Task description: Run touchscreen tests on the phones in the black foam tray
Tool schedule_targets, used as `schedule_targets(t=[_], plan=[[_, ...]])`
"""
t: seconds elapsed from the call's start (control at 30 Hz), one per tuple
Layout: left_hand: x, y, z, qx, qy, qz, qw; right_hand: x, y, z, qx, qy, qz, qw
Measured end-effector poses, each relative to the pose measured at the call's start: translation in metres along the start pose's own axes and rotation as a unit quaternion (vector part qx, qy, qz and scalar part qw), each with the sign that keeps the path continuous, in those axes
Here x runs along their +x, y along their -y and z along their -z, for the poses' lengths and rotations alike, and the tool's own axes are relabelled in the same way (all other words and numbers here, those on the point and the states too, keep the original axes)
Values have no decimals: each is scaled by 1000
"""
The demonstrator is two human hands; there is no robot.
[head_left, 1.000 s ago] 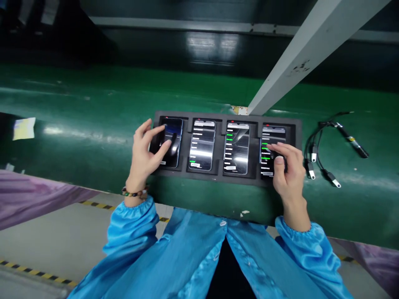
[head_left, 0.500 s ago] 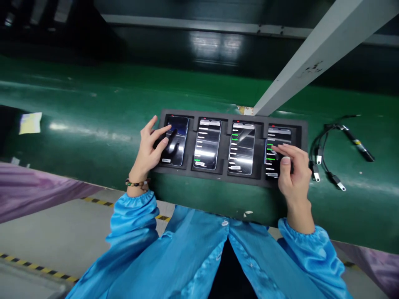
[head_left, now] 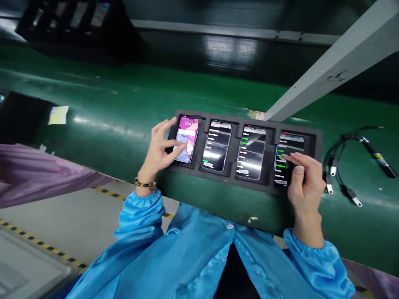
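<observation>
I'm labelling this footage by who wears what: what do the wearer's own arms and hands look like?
Both arms are in loose, shiny bright-blue sleeves, the left sleeve and right sleeve each gathered at the cuff. The left hand is ungloved, with a beaded bracelet in mixed dark and brown tones at its wrist. The right hand is ungloved too.

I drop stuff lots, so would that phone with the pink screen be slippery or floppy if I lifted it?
The phone looks stiff, being a flat, straight-edged slab. Its smooth face would probably feel slippery. It likely won't roll, lying flat in the tray.
</observation>
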State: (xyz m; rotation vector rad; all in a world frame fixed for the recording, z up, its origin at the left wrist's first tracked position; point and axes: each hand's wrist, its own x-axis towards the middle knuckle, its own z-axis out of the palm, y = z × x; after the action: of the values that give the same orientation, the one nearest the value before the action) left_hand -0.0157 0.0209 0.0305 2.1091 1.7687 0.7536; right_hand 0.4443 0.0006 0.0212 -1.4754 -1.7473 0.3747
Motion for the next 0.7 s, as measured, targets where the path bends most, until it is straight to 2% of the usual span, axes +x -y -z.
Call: schedule_targets(t=[0.1,0.2,0.33,0.5,0.6,0.7], plan=[[-8,19,7,-13,37,7,999,2,3,0,3,8,-2,1000],[0,28,-3,-18,15,61,998,5,2,5,3,-13,-20,1000],[12,24,-16,-89,12,91,992,3,-16,22,-61,-63,-103,991],[8,16,-17,-118,-48,118,985,-3,-49,32,-61,-34,-208,976],[1,13,-15,-63,-48,80,994,-4,-51,29,-59,-24,-199,978],[-6,11,-12,-33,-51,58,996,-4,-44,27,-77,-31,-133,988]])
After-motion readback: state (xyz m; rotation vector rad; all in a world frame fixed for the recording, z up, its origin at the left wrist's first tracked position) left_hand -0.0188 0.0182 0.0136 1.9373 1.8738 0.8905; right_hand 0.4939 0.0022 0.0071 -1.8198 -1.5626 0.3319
